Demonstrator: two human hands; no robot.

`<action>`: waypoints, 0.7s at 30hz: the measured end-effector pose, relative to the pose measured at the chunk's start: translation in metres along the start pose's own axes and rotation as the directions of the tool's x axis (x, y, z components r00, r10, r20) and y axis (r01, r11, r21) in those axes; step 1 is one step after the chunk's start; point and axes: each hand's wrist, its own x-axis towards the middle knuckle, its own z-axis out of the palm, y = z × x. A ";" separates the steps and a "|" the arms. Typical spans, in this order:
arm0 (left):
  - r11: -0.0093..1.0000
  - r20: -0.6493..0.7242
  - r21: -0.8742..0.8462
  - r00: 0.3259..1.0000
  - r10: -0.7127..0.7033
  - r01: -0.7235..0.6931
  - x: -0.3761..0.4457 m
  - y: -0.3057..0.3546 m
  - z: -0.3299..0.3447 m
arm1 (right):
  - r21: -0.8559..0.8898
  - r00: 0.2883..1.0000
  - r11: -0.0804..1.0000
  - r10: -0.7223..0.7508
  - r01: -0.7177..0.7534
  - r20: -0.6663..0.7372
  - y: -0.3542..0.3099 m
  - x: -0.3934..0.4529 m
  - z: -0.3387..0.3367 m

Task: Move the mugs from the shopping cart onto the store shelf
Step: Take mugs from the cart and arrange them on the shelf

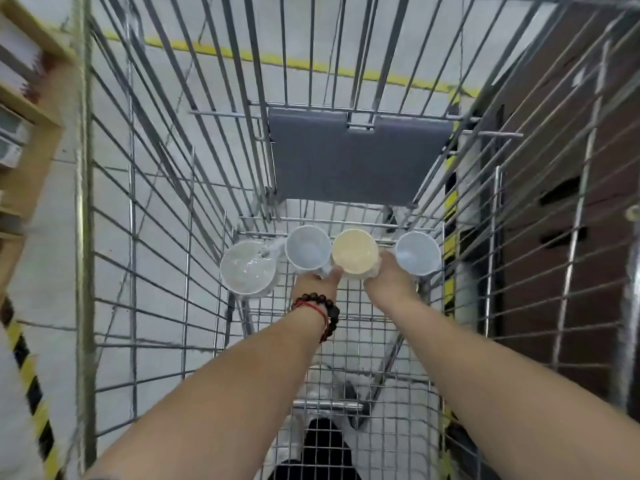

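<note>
Wire shopping cart [166, 237] walls surround both hands. Left hand [317, 284] touches the pale blue mug [307, 248]; right hand [389, 280] touches the cream mug [355, 250]; their grip is hidden. Clear mug [247, 266] at nine o'clock, another blue mug [417, 252] at three.

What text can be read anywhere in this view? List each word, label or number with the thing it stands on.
No text can be read.
The price tags on the wooden shelf are too blurred to read.
The four mugs in the shopping cart show no print.
The yellow floor line and hazard stripes bear no words.
</note>
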 end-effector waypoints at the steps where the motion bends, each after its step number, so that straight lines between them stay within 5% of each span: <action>1: 0.999 -0.028 0.030 0.999 0.016 -0.015 0.004 -0.003 0.001 | -0.013 1.000 1.000 0.021 -0.021 -0.010 0.001 0.001 0.001; 10: 0.991 -0.140 0.129 0.990 -0.001 0.019 0.002 -0.008 -0.010 | -0.171 0.999 0.984 0.032 -0.039 -0.041 0.017 -0.029 0.012; 21: 0.993 -0.248 0.104 0.965 0.088 -0.064 -0.021 -0.023 -0.010 | 0.085 0.976 0.992 -0.068 0.088 -0.208 0.036 -0.066 0.019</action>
